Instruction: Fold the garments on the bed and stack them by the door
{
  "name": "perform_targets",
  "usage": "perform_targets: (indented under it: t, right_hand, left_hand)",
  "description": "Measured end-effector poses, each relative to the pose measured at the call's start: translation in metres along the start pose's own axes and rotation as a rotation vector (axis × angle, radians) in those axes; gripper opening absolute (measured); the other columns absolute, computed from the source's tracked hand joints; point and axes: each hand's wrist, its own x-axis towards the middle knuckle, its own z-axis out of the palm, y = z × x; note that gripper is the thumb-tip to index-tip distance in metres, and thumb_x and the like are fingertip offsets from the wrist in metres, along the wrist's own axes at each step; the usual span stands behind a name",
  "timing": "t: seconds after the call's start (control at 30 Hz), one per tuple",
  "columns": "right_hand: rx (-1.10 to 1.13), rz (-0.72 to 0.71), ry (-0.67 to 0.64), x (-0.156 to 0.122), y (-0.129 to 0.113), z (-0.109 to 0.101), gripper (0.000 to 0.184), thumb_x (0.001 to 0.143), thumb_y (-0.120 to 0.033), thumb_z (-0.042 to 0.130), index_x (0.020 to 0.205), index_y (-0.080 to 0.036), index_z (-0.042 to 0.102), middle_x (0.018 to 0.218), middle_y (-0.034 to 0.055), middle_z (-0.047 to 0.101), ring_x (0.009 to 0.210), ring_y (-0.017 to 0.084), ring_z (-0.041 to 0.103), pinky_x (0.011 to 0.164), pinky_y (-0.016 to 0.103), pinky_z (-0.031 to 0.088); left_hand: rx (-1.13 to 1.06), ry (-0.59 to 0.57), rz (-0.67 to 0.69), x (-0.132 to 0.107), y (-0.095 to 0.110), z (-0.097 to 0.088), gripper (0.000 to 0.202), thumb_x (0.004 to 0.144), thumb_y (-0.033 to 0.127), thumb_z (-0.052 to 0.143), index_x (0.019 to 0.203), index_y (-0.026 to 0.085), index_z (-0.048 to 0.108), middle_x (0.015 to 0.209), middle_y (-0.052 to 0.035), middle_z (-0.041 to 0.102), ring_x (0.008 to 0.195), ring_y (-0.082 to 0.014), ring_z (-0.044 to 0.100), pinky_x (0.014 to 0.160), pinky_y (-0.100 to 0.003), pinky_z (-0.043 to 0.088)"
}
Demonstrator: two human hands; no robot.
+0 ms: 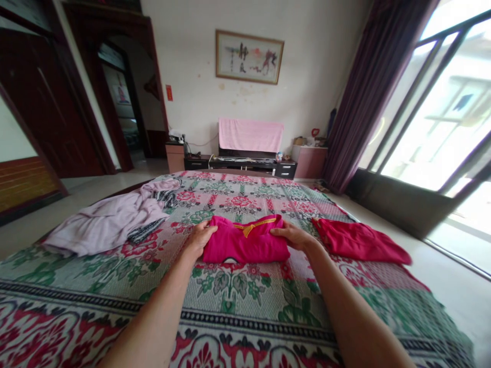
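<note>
Hands: left hand (199,236) lies loosely open against the left edge of the folded pink shirt (245,244); right hand (291,235) rests flat on its right edge (neither seems to grip).
Shirt's place: mid-bed, on the flowered bedspread (230,291), between both hands.
Handling: likely light, soft and floppy; lifted by one corner, the fold would slump.
Where to hold: both side edges, fingers slid beneath.
Neighbours: red garment (356,240) near on the right, lilac clothes (107,222) heaped to the left.
</note>
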Motion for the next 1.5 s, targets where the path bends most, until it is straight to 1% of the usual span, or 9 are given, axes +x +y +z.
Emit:
perform_targets:
  t: [0.23,0.7,0.8,0.93,1.07,1.17,1.23,1.33,1.5]
  right_hand:
    - [0.027,0.014,0.078,0.001,0.009,-0.013,0.039,0.068,-0.032,0.075,0.103,-0.024,0.061,0.093,0.0018,0.071,0.076,0.017,0.068,0.070,0.028,0.057]
    - [-0.103,-0.068,0.243,0.014,0.018,-0.012,0.033,0.070,-0.039,0.067,0.097,-0.023,0.058,0.076,-0.0004,0.068,0.065,0.015,0.063,0.062,0.027,0.053]
    - [-0.298,-0.089,0.361,0.020,0.020,-0.013,0.030,0.075,-0.046,0.059,0.091,-0.020,0.060,0.072,0.0008,0.067,0.065,0.017,0.062,0.060,0.027,0.050]
    - [-0.861,-0.099,0.657,0.027,0.021,-0.013,0.027,0.074,-0.041,0.060,0.089,-0.019,0.064,0.067,0.0023,0.065,0.071,0.021,0.063,0.065,0.029,0.048]
    - [-1.132,-0.309,0.825,0.029,0.020,-0.004,0.038,0.074,-0.032,0.060,0.108,-0.017,0.062,0.097,0.0096,0.067,0.086,0.023,0.063,0.080,0.034,0.047]
    - [-1.180,-0.509,0.740,0.028,0.020,0.008,0.028,0.079,-0.026,0.053,0.104,-0.019,0.063,0.107,0.0096,0.064,0.094,0.021,0.061,0.086,0.033,0.046]
    - [-1.213,-0.533,0.590,0.028,0.022,0.015,0.022,0.079,-0.024,0.052,0.096,-0.020,0.066,0.102,0.0074,0.065,0.094,0.020,0.061,0.088,0.031,0.045]
    - [-1.256,-0.493,0.400,0.029,0.027,0.019,0.018,0.080,-0.021,0.054,0.092,-0.019,0.067,0.095,0.0063,0.067,0.091,0.019,0.061,0.088,0.030,0.044]
    - [-1.253,-0.503,0.387,0.033,0.035,0.015,0.019,0.081,-0.021,0.053,0.094,-0.019,0.067,0.096,0.0059,0.068,0.093,0.018,0.060,0.090,0.030,0.043]
  left_hand:
    - [0.724,0.217,0.232,0.009,-0.004,-0.004,0.032,0.077,0.025,0.057,0.105,0.016,0.069,0.094,-0.0082,0.074,0.088,-0.0203,0.067,0.076,-0.025,0.048]
    - [0.881,0.288,0.272,0.009,-0.006,-0.007,0.045,0.077,0.016,0.053,0.122,0.014,0.061,0.096,-0.0096,0.073,0.093,-0.0211,0.067,0.085,-0.028,0.048]
    - [0.878,0.316,0.275,0.009,-0.007,-0.007,0.044,0.077,0.015,0.052,0.120,0.015,0.063,0.097,-0.0096,0.073,0.095,-0.0219,0.067,0.087,-0.029,0.047]
    - [0.888,0.335,0.283,0.011,-0.011,-0.008,0.041,0.077,0.017,0.053,0.116,0.016,0.066,0.095,-0.0094,0.074,0.091,-0.0223,0.067,0.085,-0.030,0.048]
    - [0.898,0.351,0.437,0.010,-0.013,-0.008,0.038,0.076,0.018,0.055,0.112,0.016,0.068,0.092,-0.0088,0.072,0.088,-0.0218,0.066,0.086,-0.031,0.049]
    - [0.884,0.361,0.622,0.010,-0.013,-0.009,0.035,0.077,0.018,0.054,0.107,0.016,0.070,0.100,-0.0095,0.070,0.094,-0.0208,0.064,0.091,-0.031,0.048]
    - [0.884,0.342,0.703,0.012,-0.015,-0.010,0.032,0.077,0.018,0.053,0.103,0.018,0.072,0.105,-0.0091,0.068,0.098,-0.0201,0.062,0.094,-0.030,0.047]
    - [0.913,0.309,0.716,0.017,-0.022,-0.012,0.029,0.077,0.019,0.053,0.097,0.019,0.074,0.107,-0.0092,0.067,0.101,-0.0206,0.062,0.097,-0.032,0.047]
    - [0.942,0.265,0.654,0.022,-0.027,-0.013,0.028,0.076,0.019,0.056,0.096,0.020,0.074,0.109,-0.0087,0.067,0.105,-0.0206,0.061,0.100,-0.033,0.045]
